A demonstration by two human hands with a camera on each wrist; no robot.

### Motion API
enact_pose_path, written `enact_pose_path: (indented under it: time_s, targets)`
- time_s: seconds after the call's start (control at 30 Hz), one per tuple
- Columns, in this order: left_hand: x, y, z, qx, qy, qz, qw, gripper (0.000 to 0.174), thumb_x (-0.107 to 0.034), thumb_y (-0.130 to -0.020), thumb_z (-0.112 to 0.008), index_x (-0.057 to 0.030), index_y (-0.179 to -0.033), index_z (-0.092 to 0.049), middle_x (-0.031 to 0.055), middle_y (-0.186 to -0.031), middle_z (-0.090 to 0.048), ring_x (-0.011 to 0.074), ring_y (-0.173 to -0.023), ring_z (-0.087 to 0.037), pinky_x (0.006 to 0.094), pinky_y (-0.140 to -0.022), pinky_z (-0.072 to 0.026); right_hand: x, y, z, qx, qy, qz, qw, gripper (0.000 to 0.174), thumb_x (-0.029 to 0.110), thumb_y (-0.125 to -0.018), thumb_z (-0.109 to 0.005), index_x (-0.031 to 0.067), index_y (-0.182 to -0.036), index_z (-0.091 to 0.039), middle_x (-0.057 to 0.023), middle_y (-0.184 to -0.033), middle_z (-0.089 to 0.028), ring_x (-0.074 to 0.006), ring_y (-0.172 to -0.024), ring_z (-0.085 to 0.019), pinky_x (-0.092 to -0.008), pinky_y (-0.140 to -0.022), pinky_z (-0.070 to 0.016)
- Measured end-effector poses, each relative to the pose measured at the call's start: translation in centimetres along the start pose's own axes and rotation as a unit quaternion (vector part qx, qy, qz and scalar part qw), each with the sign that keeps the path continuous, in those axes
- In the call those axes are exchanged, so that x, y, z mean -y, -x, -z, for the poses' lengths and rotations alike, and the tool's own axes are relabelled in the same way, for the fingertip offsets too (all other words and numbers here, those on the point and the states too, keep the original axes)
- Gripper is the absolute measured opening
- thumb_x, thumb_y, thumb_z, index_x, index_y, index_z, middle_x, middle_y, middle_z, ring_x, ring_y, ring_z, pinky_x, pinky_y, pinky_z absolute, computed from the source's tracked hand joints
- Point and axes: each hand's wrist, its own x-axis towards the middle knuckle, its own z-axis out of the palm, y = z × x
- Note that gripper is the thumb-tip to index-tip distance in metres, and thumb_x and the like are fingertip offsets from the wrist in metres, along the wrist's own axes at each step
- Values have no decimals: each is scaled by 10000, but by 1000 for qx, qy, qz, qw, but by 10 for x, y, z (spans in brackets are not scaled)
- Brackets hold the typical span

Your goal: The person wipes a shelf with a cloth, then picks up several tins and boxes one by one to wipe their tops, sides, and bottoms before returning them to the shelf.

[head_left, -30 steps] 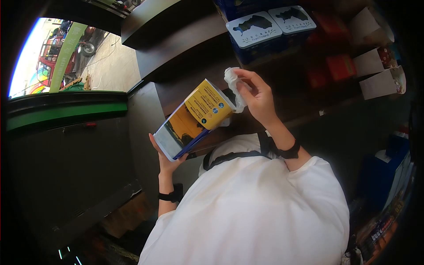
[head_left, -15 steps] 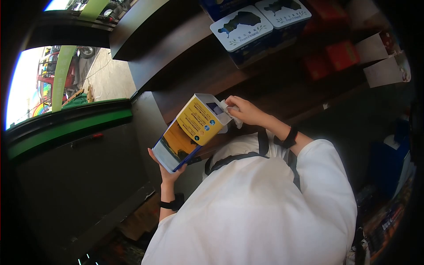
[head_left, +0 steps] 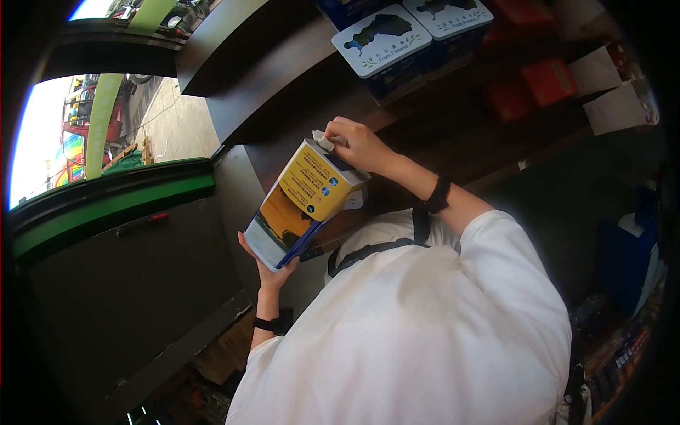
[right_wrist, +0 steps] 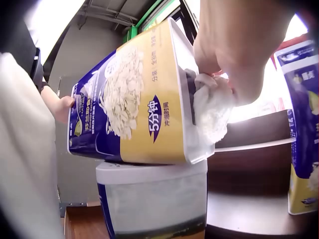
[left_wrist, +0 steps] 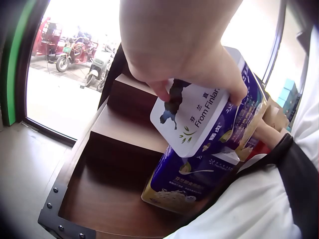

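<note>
A blue and yellow oatmeal container (head_left: 294, 202) is held tilted, its white lid (left_wrist: 192, 119) marked "From Finland". My left hand (head_left: 270, 275) grips it across the lid end, thumb and fingers over opposite edges. At the other end, my right hand (head_left: 360, 145) pinches a crumpled white cloth (right_wrist: 213, 107) against the rim of the container's base. In the right wrist view, that base faces my right fingers and looks recessed inside a pale rim. Directly below it stands a similar container (right_wrist: 154, 194) with a white lid.
Dark brown stepped shelves (head_left: 262, 78) stand ahead, bearing more lidded containers (head_left: 382, 42) and red boxes (head_left: 549, 81). White open flaps (head_left: 620, 110) stick out at the right. A dark panel with a green edge (head_left: 113, 216) is at the left, beside an opening onto a street.
My right hand brought the cloth from beside the container to its base end, then moved it across to the far corner. My left hand keeps its grip on the lid end.
</note>
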Motion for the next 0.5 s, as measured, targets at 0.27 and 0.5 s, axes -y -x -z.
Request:
enact_pose_path:
  time_s: [0.27,0.5]
  targets:
    - [-9,-7,0,9,-54,-9,998,1274,-94,-630,-772,-186,-1395,242,131,-1280,-379,251,-1162,-457,396,-1027,-356,-16,23,4,31,117,-91,988,121,129,-798,-566,64,-890,-610,-129,-881,-622,-327,-827,-621,-391,-717,-501]
    - [-22,-10,-5,-7,-83,-34,996,1266,-60,-637,-759,-183,-1393,249,137,-1248,-411,260,-1138,-476,388,-1017,-364,-21,53,23,145,69,-249,955,192,129,-809,-561,41,-972,-610,-149,-879,-668,-271,-835,-656,-348,-735,-500]
